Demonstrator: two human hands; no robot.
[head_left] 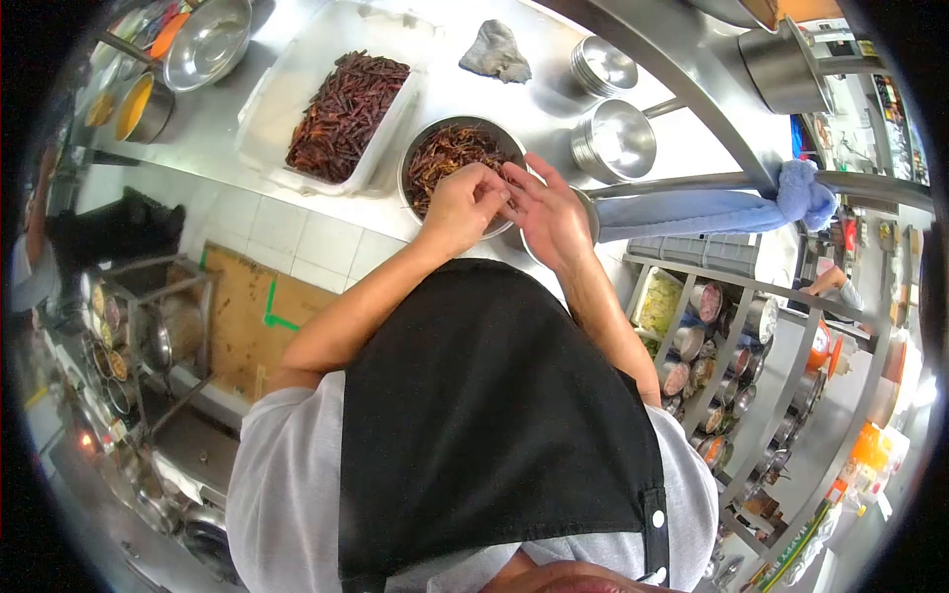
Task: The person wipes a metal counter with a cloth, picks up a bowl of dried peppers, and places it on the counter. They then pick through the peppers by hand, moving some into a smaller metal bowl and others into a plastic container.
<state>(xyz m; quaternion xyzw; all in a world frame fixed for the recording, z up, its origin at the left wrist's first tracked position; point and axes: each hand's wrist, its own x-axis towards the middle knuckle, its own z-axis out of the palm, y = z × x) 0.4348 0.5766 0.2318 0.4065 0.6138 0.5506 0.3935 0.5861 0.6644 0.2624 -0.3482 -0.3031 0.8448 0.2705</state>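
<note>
My left hand (459,208) is closed in a pinch over the near side of a round metal bowl (404,188). What its fingertips hold, if anything, is too small to make out. Dried chili pieces and stems (450,158) fill the bowl. My right hand (556,217) meets the left at the fingertips, its fingers mostly stretched out and apart. Beneath and beside the right hand, the rim of a second bowl (594,212) shows; its contents are mostly hidden. Left of the first bowl, a white plastic tub (267,119) holds many dark red dried chilies (346,119).
A crumpled grey cloth (496,53) lies at the back of the steel counter. Stacked metal bowls (615,140) stand to its right. A blue towel (692,212) is knotted on a metal rail (870,188). Shelves with food bowls (707,371) are lower right.
</note>
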